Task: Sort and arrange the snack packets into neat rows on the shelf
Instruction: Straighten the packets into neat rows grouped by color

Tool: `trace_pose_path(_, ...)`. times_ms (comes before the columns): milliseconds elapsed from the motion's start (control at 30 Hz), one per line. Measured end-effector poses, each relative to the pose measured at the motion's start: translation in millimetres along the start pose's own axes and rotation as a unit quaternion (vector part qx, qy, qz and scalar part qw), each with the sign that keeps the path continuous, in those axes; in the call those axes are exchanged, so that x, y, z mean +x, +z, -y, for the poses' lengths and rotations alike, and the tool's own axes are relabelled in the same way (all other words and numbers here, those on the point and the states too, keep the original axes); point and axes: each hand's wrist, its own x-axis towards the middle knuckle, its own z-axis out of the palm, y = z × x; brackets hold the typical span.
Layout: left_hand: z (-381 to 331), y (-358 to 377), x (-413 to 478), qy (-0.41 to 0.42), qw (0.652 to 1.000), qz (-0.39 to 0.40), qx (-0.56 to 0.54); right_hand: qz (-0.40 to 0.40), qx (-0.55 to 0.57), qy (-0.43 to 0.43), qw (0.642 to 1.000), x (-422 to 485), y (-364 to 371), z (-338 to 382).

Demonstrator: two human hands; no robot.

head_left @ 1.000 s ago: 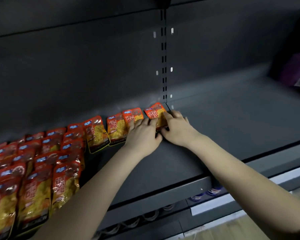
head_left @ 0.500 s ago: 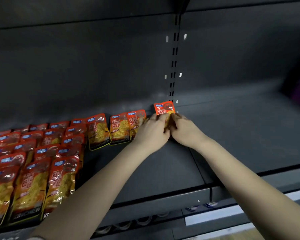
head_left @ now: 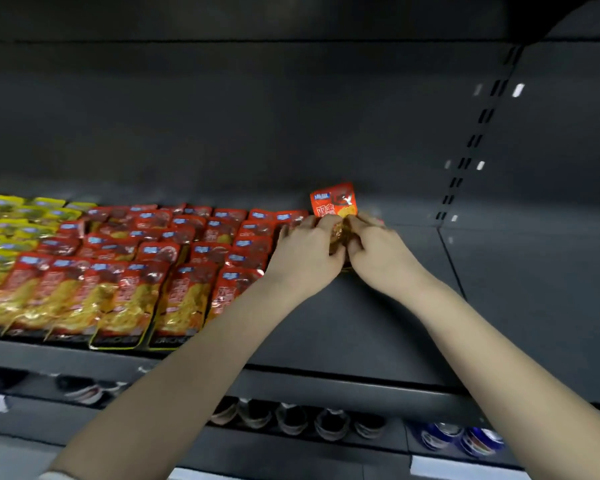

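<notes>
Red packet (head_left: pixel 334 201) juts above the grip — left hand (head_left: pixel 305 258), right hand (head_left: pixel 383 252) pinching it.

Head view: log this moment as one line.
left hand: holds red packet | right hand: holds red packet | place: back of shelf, right end of red rows

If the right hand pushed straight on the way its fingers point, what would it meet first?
The red packet that the right hand pinches; behind it, probably the back wall.
</notes>
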Motion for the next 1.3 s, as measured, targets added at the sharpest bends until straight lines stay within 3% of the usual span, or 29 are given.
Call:
trace_pose_path(200,38.6,-8.6,-17.3,-0.032,0.999,0.014,0.032,0.043,0.000,0.015,0.999,1.1,29.7,30.9)
trace_pose_path(433,61.0,-16.2,-24.3,-0.016,0.991,0.117,0.059,0.065,-0.001,0.071,0.995,-1.2,58.8,44.6)
trace_pose_path(633,73.4,-16.1,-31.6,0.041,0.979,0.173,0.096,0.077,-0.100,0.139,0.982,-6.6,80.8,45.6)
trace_pose_path(1300,89.8,-11.3,-28.6,0.120,0.953,0.203,0.187,0.015,-0.156,0.170,0.973,-6.9,104.4,54.5)
